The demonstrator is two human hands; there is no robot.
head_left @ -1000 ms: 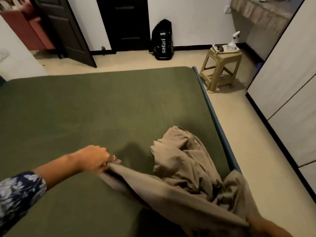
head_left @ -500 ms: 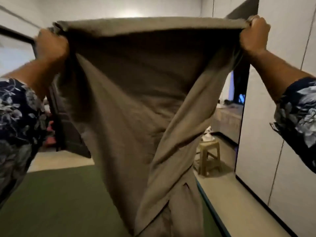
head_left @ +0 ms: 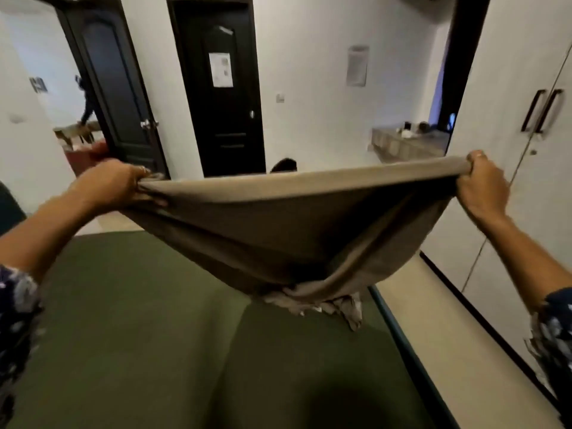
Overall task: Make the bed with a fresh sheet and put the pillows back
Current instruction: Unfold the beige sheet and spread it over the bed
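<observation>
**Sheet lowered from overhead to chest height**

Since half a second ago, the sheet (head_left: 297, 230) has been brought down from above the head, so that the doors and far wall, hidden behind it then, are now seen over its top edge.

At the far left, an open dark door (head_left: 114, 97) is seen, with a lit room beyond it. The left hand (head_left: 116, 182) is held out in front of that door; its fingers are curled tightly round a bunched corner of the sheet. A ring is worn on one finger. A closed dark door (head_left: 223, 88) with a paper stuck on it is seen in the middle of the far wall.

Between the two hands the brown sheet is stretched along its top edge, and its middle sags in deep folds. Its lowest bunch is seen just over the right part of the green mattress (head_left: 139, 335), near the blue bed edge (head_left: 402, 329); contact with the mattress cannot be told. A shadow is cast on the mattress below.

A dark bag (head_left: 284, 165) by the far wall is mostly blocked by the sheet. A low counter (head_left: 408, 147) with small items is seen further right. The right hand (head_left: 481, 185) is clenched round the other corner of the sheet, in front of a white wardrobe (head_left: 526, 150) with dark handles.
</observation>
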